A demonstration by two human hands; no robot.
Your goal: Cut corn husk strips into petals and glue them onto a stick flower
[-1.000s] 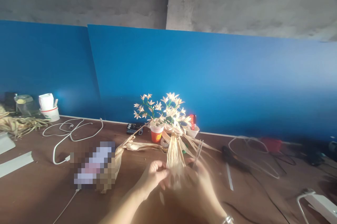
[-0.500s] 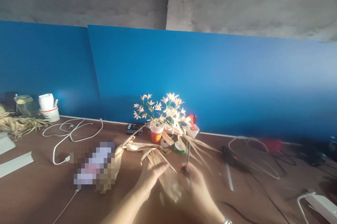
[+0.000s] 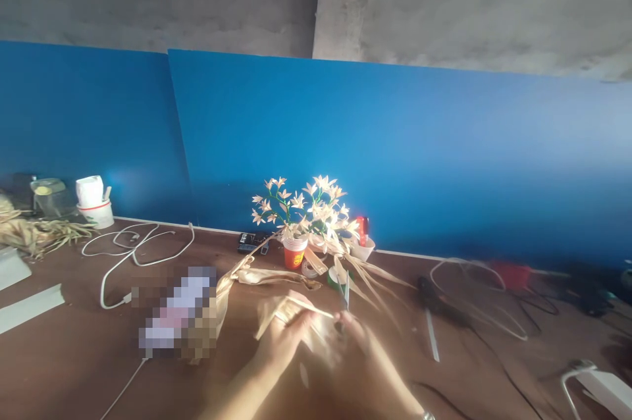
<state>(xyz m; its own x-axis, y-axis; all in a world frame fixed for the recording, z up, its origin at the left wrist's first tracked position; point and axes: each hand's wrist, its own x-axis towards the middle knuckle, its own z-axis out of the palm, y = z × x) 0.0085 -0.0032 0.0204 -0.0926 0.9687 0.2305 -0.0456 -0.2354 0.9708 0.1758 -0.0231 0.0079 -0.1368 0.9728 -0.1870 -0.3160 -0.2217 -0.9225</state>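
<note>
My left hand (image 3: 285,338) is closed on a pale dried leaf strip (image 3: 282,310) low in the middle of the view. My right hand (image 3: 356,347) is closed on a pair of scissors (image 3: 344,293), whose blades point up and meet the thin end of the strip. Both hands are blurred and lie over the brown table (image 3: 74,347). Just beyond them stands an orange cup (image 3: 294,252) holding a spray of small cream handmade flowers (image 3: 309,206), with more dried leaves (image 3: 365,268) spread around it.
White cables (image 3: 133,250) loop at the left. A white mug (image 3: 91,199) and dried husks (image 3: 34,232) sit far left. Tape rolls (image 3: 310,268), a black phone (image 3: 251,241), a black tool (image 3: 434,298) with cords (image 3: 474,288) lie right. Blue boards (image 3: 395,157) back the table.
The leaf piece went from hanging upright between my hands to lying folded low at my left hand. The scissors swung upright and now meet the strip.
</note>
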